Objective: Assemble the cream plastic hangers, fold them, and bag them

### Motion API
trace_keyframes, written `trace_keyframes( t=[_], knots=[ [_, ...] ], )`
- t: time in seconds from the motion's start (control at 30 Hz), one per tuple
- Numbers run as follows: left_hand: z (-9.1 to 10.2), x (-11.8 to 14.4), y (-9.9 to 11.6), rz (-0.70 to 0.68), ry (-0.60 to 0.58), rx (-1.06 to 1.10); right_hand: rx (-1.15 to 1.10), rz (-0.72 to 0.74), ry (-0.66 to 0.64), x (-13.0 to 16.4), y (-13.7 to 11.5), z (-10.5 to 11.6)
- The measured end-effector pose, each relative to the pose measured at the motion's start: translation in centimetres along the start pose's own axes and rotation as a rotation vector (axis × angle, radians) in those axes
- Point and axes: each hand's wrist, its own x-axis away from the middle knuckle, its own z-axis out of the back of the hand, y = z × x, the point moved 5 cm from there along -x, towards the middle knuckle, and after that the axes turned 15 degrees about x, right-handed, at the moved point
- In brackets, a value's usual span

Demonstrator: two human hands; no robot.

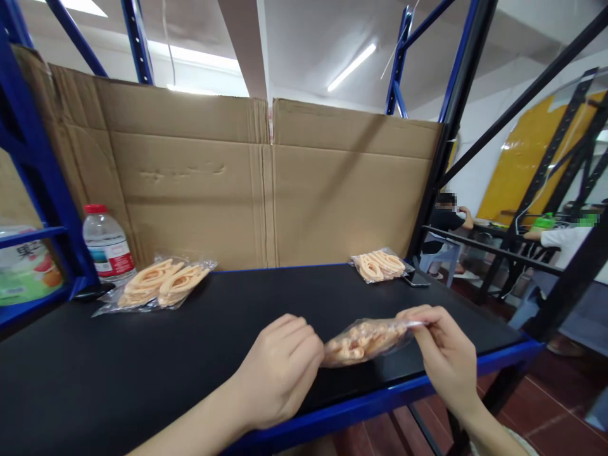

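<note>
A clear plastic bag (363, 341) with pale peach, ring-like or looped pieces inside is stretched between my two hands, just above the front edge of the black tabletop. My left hand (285, 370) is closed on the bag's left end, its fingertips hidden behind the knuckles. At the opposite end, my right hand (444, 351) pinches the bag's edge between thumb and fingers. What the pieces inside are, I cannot make out.
Another bag of peach loops (164, 283) lies at the left beside a red-capped water bottle (108, 244). A smaller bag (379, 265) rests at the back right, near a phone (417, 278). Cardboard panels (351, 190) wall the back. People sit beyond the frame at right.
</note>
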Motion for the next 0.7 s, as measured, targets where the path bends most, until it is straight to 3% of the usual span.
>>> trace_keyframes(
  t=[0.07, 0.13, 0.27, 0.33, 0.53, 0.63, 0.7],
  knots=[
    [-0.7, -2.4, -1.7, 0.067, 0.019, 0.054, 0.116, -0.086, 0.068, -1.7, 1.6, 0.7],
    [-1.8, -4.8, -3.6, 0.148, 0.010, 0.159, 0.189, -0.142, 0.058, -3.9, 3.3, 0.9],
    [-4.8, -9.3, -8.9, 0.438, 0.030, 0.497, 0.360, -0.079, 0.080, -9.9, 6.5, 1.3],
    [-6.3, -11.9, -11.9, 0.517, 0.066, 0.522, 0.503, -0.094, 0.062, -13.5, 8.5, 1.0],
    [-11.7, -18.7, -21.8, 0.833, 0.172, 0.545, 0.718, -0.267, -0.068, -23.8, 15.6, -2.0],
    [-14.7, -20.3, -25.5, 0.995, 0.224, 0.535, 0.798, -0.377, -0.144, -26.4, 19.4, -4.2],
    [-16.8, -20.2, -27.2, 1.097, 0.237, 0.528, 0.848, -0.467, -0.200, -26.4, 22.0, -5.7]
  ],
)
